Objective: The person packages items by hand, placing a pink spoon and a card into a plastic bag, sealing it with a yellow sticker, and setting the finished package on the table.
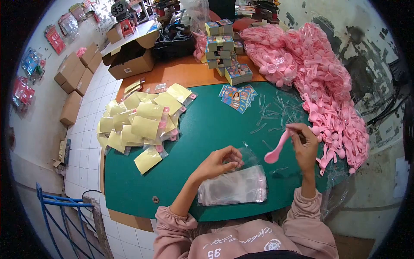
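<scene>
Pinched by its handle end, a pink plastic spoon point(278, 147) hangs bowl-down from my right hand point(304, 144) above the table. My left hand point(221, 162) has its fingers curled at a thin clear plastic bag point(249, 154), whose edge sticks up beside the fingertips. Below that hand lies a stack of clear plastic bags point(233, 187). Off to the left is a pile of filled bags with pale yellow cards point(148, 112), and bits of pink show at their ends. A few printed cards point(237, 98) are fanned out farther back.
A large heap of pink spoons point(319, 64), partly bagged, covers the right side of the green table point(207, 129). Clear plastic strips point(269, 113) lie scattered near it. Bundled card stacks point(220, 47) and an open cardboard box point(131, 60) stand at the back.
</scene>
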### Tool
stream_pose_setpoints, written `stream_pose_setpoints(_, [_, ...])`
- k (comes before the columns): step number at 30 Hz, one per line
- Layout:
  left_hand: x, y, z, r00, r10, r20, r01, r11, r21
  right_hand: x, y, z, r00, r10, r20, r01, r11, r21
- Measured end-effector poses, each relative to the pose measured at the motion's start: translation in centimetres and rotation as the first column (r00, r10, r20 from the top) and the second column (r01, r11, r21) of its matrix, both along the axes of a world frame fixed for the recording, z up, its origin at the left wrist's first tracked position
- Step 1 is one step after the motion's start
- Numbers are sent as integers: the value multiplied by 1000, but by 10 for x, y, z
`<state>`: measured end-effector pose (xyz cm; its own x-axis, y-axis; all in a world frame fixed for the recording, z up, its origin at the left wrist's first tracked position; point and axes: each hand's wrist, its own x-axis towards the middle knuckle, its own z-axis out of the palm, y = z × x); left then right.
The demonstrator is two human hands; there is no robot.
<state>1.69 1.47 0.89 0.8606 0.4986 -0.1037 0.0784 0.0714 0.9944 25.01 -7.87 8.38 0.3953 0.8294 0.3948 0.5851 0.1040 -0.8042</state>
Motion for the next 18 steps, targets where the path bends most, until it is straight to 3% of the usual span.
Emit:
stream_pose_setpoints(1, [0,-2,4,999,41,-20,-43,995,-90,-5,0,-2,971,0,-238,-12,999,-48])
stream_pose_setpoints(2, [1,-3,6,996,79,-45,-86,980,-179,-7,4,-9,971,21,-236,-17,1000,20])
stream_pose_setpoints(5, [4,-3,3,986,158,-53,-166,963,-211,-21,6,-8,988,6,-155,3,998,57])
stream_pose_setpoints(9, [4,-3,-4,989,148,-27,-151,980,-127,-29,6,-10,986,-13,-165,15,1000,12])
stream_pose_setpoints(14, [5,-4,-8,977,209,-37,-212,963,-164,-41,5,-15,918,-40,-395,79,994,82])
stream_pose_setpoints(18, [6,-5,-1,968,247,-39,-250,954,-164,-45,5,-19,939,-15,-342,34,998,50])
